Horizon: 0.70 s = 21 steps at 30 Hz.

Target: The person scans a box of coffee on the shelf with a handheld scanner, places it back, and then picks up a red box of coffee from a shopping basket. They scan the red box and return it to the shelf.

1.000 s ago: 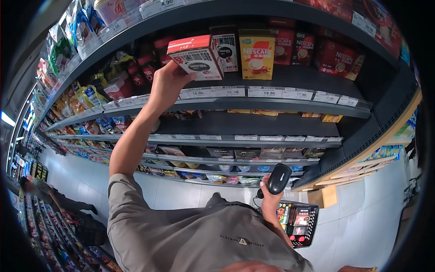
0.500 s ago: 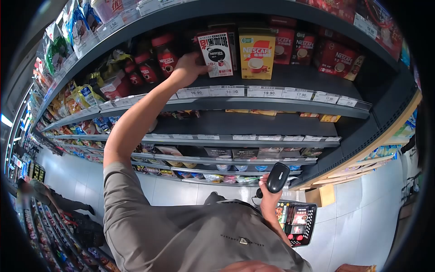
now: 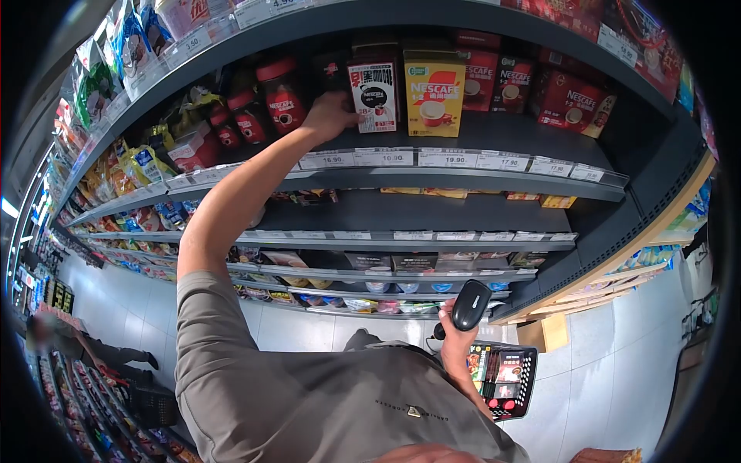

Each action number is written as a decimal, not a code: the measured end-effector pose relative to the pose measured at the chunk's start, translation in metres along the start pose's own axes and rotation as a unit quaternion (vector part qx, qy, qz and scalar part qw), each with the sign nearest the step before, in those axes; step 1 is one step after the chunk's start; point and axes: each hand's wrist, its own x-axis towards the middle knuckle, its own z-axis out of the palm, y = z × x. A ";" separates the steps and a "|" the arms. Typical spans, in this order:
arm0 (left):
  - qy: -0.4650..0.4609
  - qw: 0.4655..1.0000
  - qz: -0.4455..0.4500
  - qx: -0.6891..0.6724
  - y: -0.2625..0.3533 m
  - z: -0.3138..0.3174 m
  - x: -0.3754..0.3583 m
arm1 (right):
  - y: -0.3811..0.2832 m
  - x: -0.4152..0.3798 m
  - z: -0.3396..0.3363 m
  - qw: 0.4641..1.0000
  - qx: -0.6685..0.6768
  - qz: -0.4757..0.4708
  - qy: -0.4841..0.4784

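At the upper shelf, my left hand (image 3: 333, 116) is at the left edge of a white, black and red Nescafé coffee box (image 3: 377, 99). The thumb side touches the box's lower left edge, and the other fingers are bent and partly hidden beside it. The box stands upright, with another dark-sided box partly visible behind it. A yellow Nescafé box (image 3: 434, 96) is just to its right. Low in front of my body, my right hand (image 3: 458, 333) is wrapped round a black handheld barcode scanner (image 3: 471, 304).
Red-lidded coffee jars (image 3: 282, 96) stand left of my left hand. Red Nescafé boxes (image 3: 571, 100) sit farther right. A price-tag strip (image 3: 386, 157) runs along the shelf edge. A black basket (image 3: 531, 378) with packages is on the floor. Another person (image 3: 100, 351) is at the far left.
The coffee box has moved slightly right and straightened from a tilt, closer in line with the yellow box. My left hand has shifted slightly with it. My right hand still holds the scanner.
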 end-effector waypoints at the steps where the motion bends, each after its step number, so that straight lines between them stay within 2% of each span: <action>1: 0.001 0.999 -0.011 0.037 0.003 0.000 0.000 | 0.000 0.000 0.000 1.000 0.001 0.002 0.000; 3: 0.002 0.997 -0.021 0.074 0.003 0.000 0.001 | 0.001 0.001 0.000 1.000 0.003 0.001 0.004; 9: -0.006 1.000 -0.010 0.029 -0.002 0.000 0.002 | -0.003 0.000 0.003 1.000 -0.001 0.005 0.001; 11: -0.020 0.999 -0.010 -0.046 -0.010 0.003 0.006 | -0.004 0.000 0.005 1.000 -0.004 0.009 0.000; 21: -0.059 0.995 -0.049 -0.059 0.019 0.006 0.002 | -0.005 0.002 0.009 1.000 -0.008 0.008 -0.004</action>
